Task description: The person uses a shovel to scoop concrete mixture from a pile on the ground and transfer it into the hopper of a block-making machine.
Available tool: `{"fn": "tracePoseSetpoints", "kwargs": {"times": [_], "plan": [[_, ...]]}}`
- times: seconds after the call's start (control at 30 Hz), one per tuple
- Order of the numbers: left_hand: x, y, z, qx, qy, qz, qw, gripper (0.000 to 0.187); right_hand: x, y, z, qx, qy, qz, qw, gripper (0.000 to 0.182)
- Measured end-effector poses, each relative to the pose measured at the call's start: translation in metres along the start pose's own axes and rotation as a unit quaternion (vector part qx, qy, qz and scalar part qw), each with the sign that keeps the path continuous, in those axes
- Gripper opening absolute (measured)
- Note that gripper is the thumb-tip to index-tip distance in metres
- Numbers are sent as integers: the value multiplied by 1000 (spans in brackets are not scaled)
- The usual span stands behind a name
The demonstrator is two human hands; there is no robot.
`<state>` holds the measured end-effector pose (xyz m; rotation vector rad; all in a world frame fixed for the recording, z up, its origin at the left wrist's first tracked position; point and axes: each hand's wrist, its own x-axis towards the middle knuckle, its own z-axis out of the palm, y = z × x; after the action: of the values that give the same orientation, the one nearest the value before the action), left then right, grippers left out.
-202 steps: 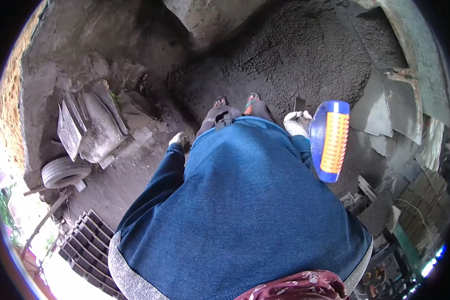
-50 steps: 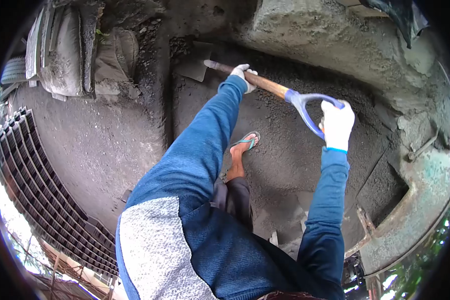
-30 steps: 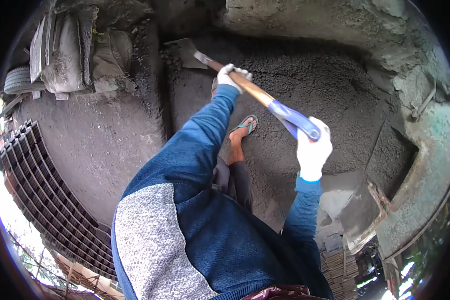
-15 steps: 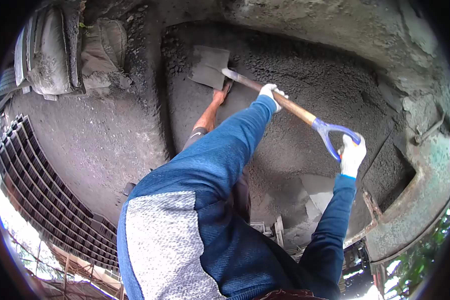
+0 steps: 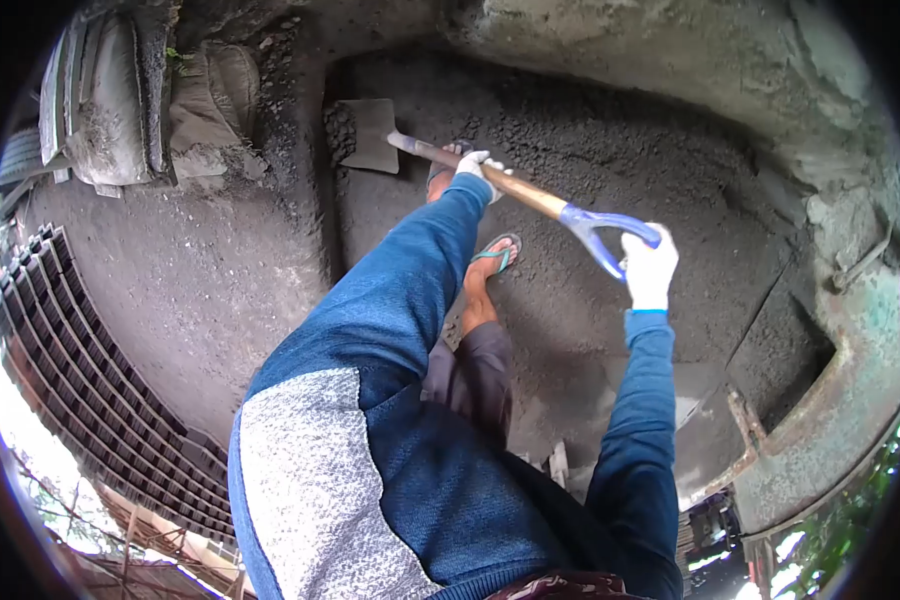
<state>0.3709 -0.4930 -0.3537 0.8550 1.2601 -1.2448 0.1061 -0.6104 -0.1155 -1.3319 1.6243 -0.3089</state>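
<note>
A shovel (image 5: 532, 196) with a wooden shaft and a blue D-shaped handle slants across the upper middle. My left hand (image 5: 481, 172), in a white glove, is closed round the lower shaft. At the other end, my gloved right hand (image 5: 650, 262) grips the blue handle. The flat grey blade (image 5: 374, 136) lies low on the floor, its far edge against a small heap of dark gravel (image 5: 341, 132). More loose dark material (image 5: 630, 185) spreads beyond the shaft. My sandalled foot (image 5: 496, 256) stands below the shaft, and my other foot is partly hidden behind my left arm.
A low ridge (image 5: 325, 210) borders the pit on the left, and a rough concrete wall (image 5: 670, 50) runs along the back. Filled sacks (image 5: 105, 100) stand at upper left. Stacked dark slats (image 5: 100, 370) curve at lower left. A rusty metal edge (image 5: 820, 400) lies right.
The shovel and both hands have shifted left, bringing the blade up to the gravel by the ridge. A sandalled foot, hidden before, now shows below the shaft.
</note>
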Motion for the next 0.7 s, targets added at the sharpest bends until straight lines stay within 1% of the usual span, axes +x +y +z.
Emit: {"fn": "tracePoseSetpoints", "kwargs": {"times": [0.07,0.13,0.2,0.27,0.33,0.4,0.47,0.53,0.57,0.6,0.63,0.67,0.7], "plan": [[4,-26,-8,-27,-24,-34,999,16,0,11,-32,7,3,16,1000,27],[-22,-62,-3,-23,-11,-43,999,18,-3,26,-71,60,-5,35,998,30],[-44,-94,-6,-22,0,-46,999,19,-20,29,-105,97,14,65,993,34],[-66,-123,-25,-33,-60,-48,996,20,-43,37,-143,93,-1,68,993,38],[-81,-141,-48,-73,-40,-92,992,22,-70,53,-177,115,1,79,990,37],[-146,-149,-55,-61,7,-103,993,25,-107,56,-200,122,8,102,987,40],[-193,-142,-67,-71,9,-92,993,29,-144,52,-214,125,14,121,985,40],[-197,-113,-91,-111,-96,-62,987,35,-177,37,-214,148,34,129,980,45],[-183,-101,-104,-129,-220,-35,966,43,-188,41,-213,158,41,124,979,48],[-200,-91,-86,-31,-24,-17,999,38,-202,28,-207,163,47,146,975,43],[-142,-87,-109,8,-4,5,1000,30,-209,35,-208,171,31,144,974,36],[-119,-79,-115,49,39,-11,998,21,-222,19,-205,194,33,152,969,30],[-126,-74,-110,76,57,6,995,20,-232,13,-206,206,41,147,967,27]]}}
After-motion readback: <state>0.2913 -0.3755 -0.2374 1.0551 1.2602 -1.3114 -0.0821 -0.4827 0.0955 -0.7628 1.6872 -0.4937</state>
